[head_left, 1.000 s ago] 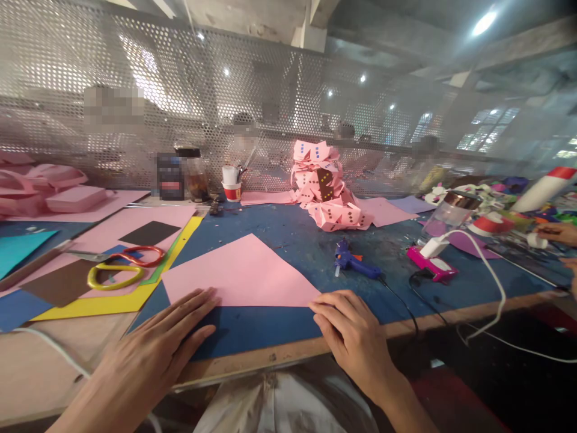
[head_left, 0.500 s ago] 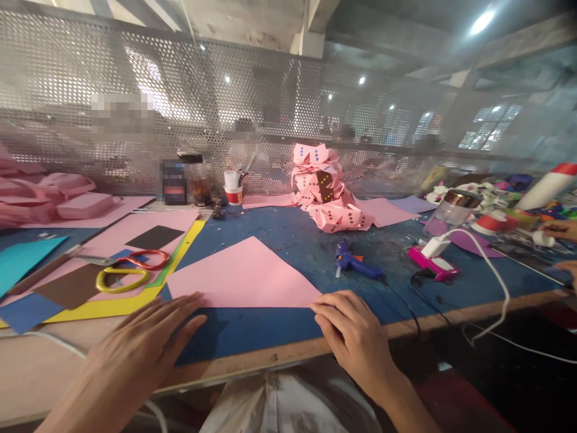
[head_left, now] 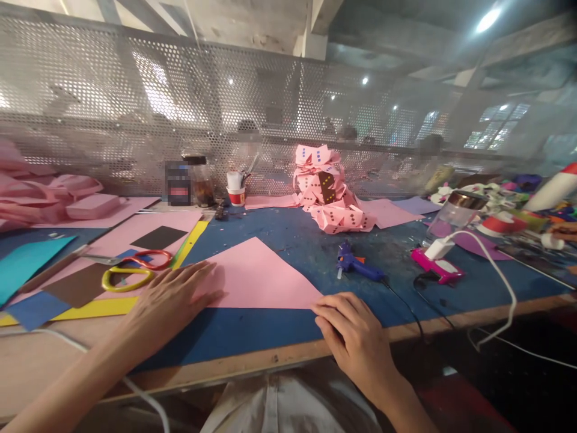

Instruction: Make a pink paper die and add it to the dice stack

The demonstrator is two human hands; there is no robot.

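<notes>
A pink sheet of craft foam or paper lies flat on the blue work mat, with a peak at its far side. My left hand rests flat over the sheet's left end, fingers stretched out and covering that corner. At the right corner, my right hand has its fingers bent and drawn together, the tips closed on the edge of the sheet. Scissors with one red and one yellow handle lie just beyond my left hand. Right of the sheet is a blue glue gun.
Pink spotted folded pieces are piled at the back. A pink power strip with a white plug and cable lies right, near a glass jar. Coloured sheets cover the left. A perforated metal screen stands behind.
My left hand has slid forward and right, from the sheet's near left corner onto its left part. My right hand stays at the right corner. The view has shifted slightly.
</notes>
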